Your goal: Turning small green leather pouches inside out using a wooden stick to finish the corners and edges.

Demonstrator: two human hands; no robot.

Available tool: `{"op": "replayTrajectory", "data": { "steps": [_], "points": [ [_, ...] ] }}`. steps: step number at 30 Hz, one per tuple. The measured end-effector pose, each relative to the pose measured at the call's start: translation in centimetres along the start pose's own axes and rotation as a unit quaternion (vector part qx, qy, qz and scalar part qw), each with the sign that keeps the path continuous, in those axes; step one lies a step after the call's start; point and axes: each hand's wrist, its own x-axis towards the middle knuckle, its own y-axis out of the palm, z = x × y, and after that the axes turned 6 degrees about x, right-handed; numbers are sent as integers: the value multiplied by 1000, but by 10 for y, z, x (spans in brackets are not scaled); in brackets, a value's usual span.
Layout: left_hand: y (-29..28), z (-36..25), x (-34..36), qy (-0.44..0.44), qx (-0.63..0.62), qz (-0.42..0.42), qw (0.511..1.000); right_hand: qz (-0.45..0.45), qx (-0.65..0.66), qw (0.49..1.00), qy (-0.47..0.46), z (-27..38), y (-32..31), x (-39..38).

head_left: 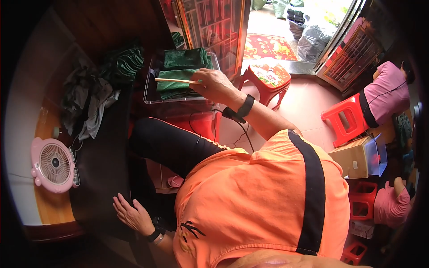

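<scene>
My right hand, with a dark watch on its wrist, is closed around one end of a thin, pale wooden stick. The stick points left over folded dark green velvety cloth, which lies in a clear plastic box. My fingers are just above the right part of the cloth; whether they touch it I cannot tell. Down at the lower left, my left hand is open, fingers stretched out, at the edge of a black tabletop. It holds nothing.
A pink fan stands at the left. Crumpled grey cloth and a green cloth pile lie beyond it. A red stool stands near the doorway. Two people in pink sit at the right, near a cardboard box.
</scene>
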Motion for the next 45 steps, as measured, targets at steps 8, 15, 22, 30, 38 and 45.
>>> {"op": "replayTrajectory", "data": {
  "steps": [8,15,22,30,38,45],
  "points": [
    [-2,-1,3,3,1,-1,1000,27,10,998,54,2,8,3],
    [-3,-3,0,-2,13,9,1000,40,31,998,48,3,28,11],
    [-5,-4,0,-9,17,22,1000,52,39,997,30,7,48,19],
    [-4,-5,5,-3,15,16,1000,58,40,997,30,0,64,21],
    [-5,-5,2,-8,19,20,1000,65,43,997,22,-2,77,24],
    [-8,-4,2,-5,25,24,999,66,86,994,-8,12,96,40]
  ]
}}
